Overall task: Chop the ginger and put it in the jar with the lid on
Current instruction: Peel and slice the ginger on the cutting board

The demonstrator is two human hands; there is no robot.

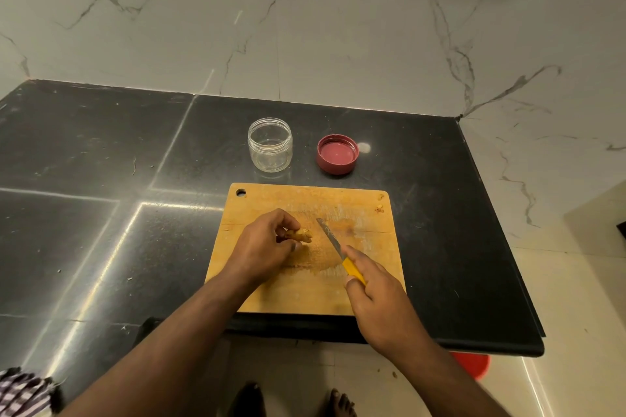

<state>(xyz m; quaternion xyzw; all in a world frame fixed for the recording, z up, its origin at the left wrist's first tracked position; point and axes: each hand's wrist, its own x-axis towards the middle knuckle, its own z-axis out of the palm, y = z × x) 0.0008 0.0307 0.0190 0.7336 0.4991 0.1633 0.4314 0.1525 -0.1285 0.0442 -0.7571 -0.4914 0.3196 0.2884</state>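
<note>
A small knobby piece of ginger (302, 235) lies on the wooden cutting board (359, 213), pinched by my left hand (266, 247) at its left end. My right hand (374, 288) grips the yellow handle of a knife (330, 239); its blade points up and left, just right of the ginger and apart from it. Behind the board stands an empty clear jar (270, 144), uncapped. Its red lid (337, 154) lies upside down to the jar's right.
The board sits near the front edge of a black stone counter (101, 179), backed by a white marble wall (305, 27). The counter ends at the right, by a floor with a red object (472, 364). Striped cloth (23, 389) shows bottom left.
</note>
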